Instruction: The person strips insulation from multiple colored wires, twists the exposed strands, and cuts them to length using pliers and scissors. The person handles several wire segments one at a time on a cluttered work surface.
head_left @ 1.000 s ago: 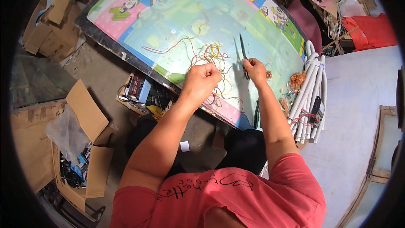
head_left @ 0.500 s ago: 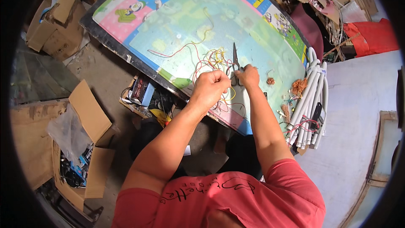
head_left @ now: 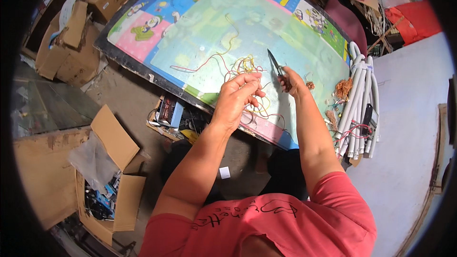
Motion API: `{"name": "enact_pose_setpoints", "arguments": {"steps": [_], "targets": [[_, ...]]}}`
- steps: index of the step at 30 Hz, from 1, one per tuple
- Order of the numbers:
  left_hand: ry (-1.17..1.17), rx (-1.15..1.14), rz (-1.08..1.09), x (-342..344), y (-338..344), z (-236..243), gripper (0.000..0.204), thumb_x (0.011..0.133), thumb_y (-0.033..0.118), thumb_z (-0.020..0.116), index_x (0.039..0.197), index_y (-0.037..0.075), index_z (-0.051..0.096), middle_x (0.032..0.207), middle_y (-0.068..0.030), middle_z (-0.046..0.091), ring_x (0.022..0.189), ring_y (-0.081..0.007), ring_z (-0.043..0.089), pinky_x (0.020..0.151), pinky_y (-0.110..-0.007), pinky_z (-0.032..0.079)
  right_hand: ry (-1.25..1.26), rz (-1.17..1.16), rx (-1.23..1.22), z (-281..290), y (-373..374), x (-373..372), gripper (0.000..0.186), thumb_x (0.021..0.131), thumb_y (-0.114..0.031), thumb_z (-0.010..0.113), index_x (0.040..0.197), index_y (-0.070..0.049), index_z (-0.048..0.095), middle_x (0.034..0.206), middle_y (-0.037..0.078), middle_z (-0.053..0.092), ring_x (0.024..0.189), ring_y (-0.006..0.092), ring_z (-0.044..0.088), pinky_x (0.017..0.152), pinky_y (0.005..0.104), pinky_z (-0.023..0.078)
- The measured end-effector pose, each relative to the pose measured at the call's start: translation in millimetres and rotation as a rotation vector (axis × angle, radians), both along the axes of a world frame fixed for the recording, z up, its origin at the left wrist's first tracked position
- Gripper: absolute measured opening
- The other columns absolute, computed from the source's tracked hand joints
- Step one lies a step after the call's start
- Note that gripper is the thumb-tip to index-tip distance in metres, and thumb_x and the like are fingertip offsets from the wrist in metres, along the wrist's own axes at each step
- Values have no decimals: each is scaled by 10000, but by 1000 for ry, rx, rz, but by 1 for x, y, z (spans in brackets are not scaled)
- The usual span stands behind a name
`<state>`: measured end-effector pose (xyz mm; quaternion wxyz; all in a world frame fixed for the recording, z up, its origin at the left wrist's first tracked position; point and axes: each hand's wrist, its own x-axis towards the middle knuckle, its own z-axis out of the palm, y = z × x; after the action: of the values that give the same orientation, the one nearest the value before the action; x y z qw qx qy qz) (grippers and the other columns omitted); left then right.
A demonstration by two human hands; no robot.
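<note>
My left hand (head_left: 236, 99) is over the near part of the table, thumb and forefinger pinched on a thin wire, its other fingers loosely curled. Strands run right by its fingertips. Beyond it lies a loose tangle of red and yellow wires (head_left: 246, 64), with one long strand trailing left and away. In my right hand (head_left: 293, 84) is a pair of dark scissors (head_left: 273, 61), gripped by the handles. Their blades look closed and point up and away, over the table. My right fingers partly hide the handles.
The table (head_left: 190, 43) has a colourful printed cover. At its right edge stand bundled white tubes (head_left: 360, 100), near clumps of copper wire (head_left: 343, 88). A small copper tuft (head_left: 310, 85) is beside my right hand. An open cardboard box (head_left: 131, 200) sits on the floor at left.
The scissors have been taken up off the table into my right hand, their tips now tilting left. My left hand has turned and its fingers have loosened. The whole view has shifted slightly.
</note>
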<state>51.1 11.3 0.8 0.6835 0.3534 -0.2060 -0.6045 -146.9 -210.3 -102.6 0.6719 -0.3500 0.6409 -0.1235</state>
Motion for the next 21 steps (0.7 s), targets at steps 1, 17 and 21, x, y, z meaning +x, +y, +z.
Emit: {"name": "enact_pose_setpoints", "arguments": {"steps": [1,17,21], "targets": [[70,-11,-26,-1,-1,2,105,926,89,520,893,10,580,1083,-156,609,804,-143,599,629,-252,488,51,-141,-235,3,7,-1,364,818,-406,620,726,-59,559,604,36,555,485,122,467,427,271,343],[-303,-15,185,-13,-4,14,161,987,177,464,976,22,506,741,-152,643,496,-136,587,435,-240,465,193,598,-1059,129,172,19,494,748,-356,710,1011,10,508,953,168,488,823,322,556,738,394,452],[-352,-19,248,-14,-3,16,156,989,177,468,975,25,501,704,-114,628,473,-117,567,418,-225,426,250,695,-1035,128,179,24,574,752,-401,712,1095,-17,459,1025,189,483,856,388,576,728,460,473]]}}
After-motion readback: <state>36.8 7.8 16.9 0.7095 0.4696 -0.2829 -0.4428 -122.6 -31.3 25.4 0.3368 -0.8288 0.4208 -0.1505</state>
